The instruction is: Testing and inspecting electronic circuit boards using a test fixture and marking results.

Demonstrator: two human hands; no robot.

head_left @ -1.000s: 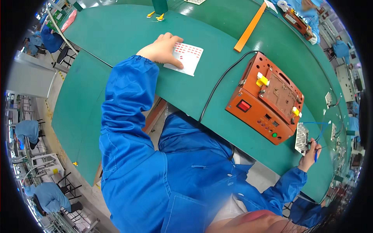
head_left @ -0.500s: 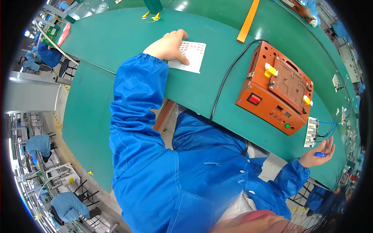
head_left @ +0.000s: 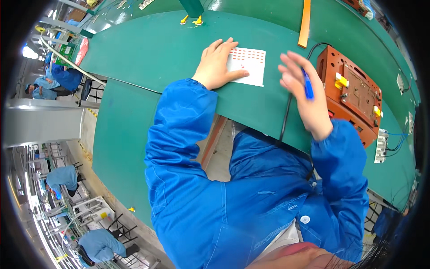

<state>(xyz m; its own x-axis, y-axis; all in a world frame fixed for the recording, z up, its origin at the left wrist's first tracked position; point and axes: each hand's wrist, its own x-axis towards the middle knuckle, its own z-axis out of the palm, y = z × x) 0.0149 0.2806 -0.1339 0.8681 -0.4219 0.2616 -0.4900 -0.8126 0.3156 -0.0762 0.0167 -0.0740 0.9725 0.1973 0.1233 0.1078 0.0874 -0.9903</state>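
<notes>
A white sheet (head_left: 253, 71) with rows of small red marks lies flat on the green table. My left hand (head_left: 217, 65) rests at its left edge, fingers spread and thumb lying on the paper. To the right of the sheet, my right hand (head_left: 311, 101) is raised above the table with a blue pen (head_left: 308, 85) held against its fingers. The pen's lower end shows; part of it is hidden by the hand. Just beyond that hand stands an orange-red metal box (head_left: 330, 67) with a brown fixture plate and yellow clamps on top, partly covered by the hand and sleeve.
A black cable (head_left: 286, 119) runs from the box across the table to its front edge. An orange bar (head_left: 304, 27) and small yellow pieces (head_left: 198, 20) lie farther back. At the right sits a white strip (head_left: 381, 145) with blue wires. Other people work at the far left.
My right hand has swung from the far right, near the wired strip, leftward to the space between the sheet and the box. The whole view has shifted; my left hand stays at the sheet.
</notes>
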